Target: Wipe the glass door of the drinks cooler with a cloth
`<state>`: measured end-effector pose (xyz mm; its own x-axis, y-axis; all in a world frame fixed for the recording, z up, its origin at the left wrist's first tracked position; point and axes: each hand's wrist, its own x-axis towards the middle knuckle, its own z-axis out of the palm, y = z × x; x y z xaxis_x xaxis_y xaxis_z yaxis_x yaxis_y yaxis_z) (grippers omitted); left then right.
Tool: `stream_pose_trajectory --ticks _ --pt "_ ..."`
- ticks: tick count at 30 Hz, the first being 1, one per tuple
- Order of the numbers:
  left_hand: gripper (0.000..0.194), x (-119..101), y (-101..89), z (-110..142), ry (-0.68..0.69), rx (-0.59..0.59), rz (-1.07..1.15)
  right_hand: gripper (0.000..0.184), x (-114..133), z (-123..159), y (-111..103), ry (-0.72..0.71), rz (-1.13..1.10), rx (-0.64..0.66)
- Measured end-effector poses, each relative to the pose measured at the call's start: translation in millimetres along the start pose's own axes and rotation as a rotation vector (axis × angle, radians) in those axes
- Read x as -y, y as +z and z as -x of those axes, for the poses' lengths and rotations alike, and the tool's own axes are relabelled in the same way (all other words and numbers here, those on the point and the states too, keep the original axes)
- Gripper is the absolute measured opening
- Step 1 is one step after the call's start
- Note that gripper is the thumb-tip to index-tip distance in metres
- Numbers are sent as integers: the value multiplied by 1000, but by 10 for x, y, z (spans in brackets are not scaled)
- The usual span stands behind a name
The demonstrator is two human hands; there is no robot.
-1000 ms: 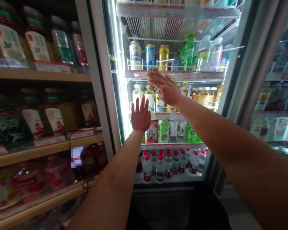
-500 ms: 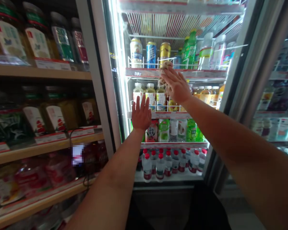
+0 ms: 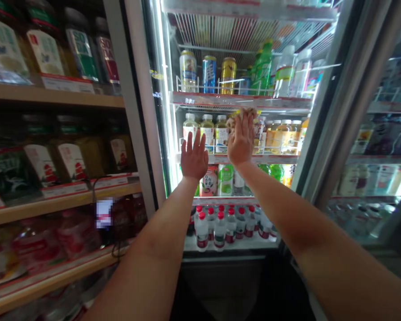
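Observation:
My left hand [image 3: 194, 156] lies flat with fingers spread against the glass door [image 3: 169, 89] of a lit drinks fridge. My right hand [image 3: 241, 142] presses a crumpled beige cloth [image 3: 244, 112] onto the same glass, just to the right of the left hand. Only the cloth's edges show past the fingertips. Behind the glass, at hand height, stands a row of yellow drink bottles [image 3: 207, 130]. Both forearms reach up from the bottom of the view.
Cans [image 3: 208, 73] and green bottles [image 3: 262, 67] fill the shelf above. Red-capped water bottles [image 3: 217, 227] stand on the bottom shelf. Wooden shelves [image 3: 56, 94] with jars and packets run along the left. A metal door frame [image 3: 334, 116] and another glass cabinet stand on the right.
My right hand with the cloth has slid down and slightly right across the glass, from the can-shelf edge to the yellow bottle row. The left hand has stayed in place.

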<state>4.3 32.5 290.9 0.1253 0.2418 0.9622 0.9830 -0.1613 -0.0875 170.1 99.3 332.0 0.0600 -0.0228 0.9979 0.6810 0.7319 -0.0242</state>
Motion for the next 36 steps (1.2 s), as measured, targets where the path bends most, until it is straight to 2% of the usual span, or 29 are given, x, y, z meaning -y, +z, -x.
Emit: stream_pose_trajectory --ticks 3,6,9,12,16,18,20,24,28,32,36 --pt "59 1 6 -4 -3 -9 12 75 33 326 -110 -11 46 77" --pt "59 1 7 -10 -8 -13 18 74 25 622 -232 -21 107 252" --pt "58 4 8 -12 1 -22 10 67 -15 876 -351 -94 92 417" --pt "57 14 18 -10 13 -37 -6 62 -65 1093 -451 -256 -4 549" --pt "58 30 32 -6 27 -46 -18 55 -114 1325 -514 -626 -138 728" --pt "59 33 35 -5 27 -52 -16 50 -134 1391 -513 -780 -187 795" --pt "59 32 35 -4 28 -57 -16 47 -164 1395 -501 -862 -226 828" --pt "59 27 33 -3 34 -66 -14 44 -278 1158 -510 -931 -274 860" --pt "58 19 33 -4 21 -52 -18 52 -431 660 -593 -866 -188 872" --pt "58 5 26 -3 5 -36 -5 53 -544 130 -657 -657 -62 704" --pt "60 -9 7 -3 -5 -13 8 60 -569 -282 -609 -482 -1 532"
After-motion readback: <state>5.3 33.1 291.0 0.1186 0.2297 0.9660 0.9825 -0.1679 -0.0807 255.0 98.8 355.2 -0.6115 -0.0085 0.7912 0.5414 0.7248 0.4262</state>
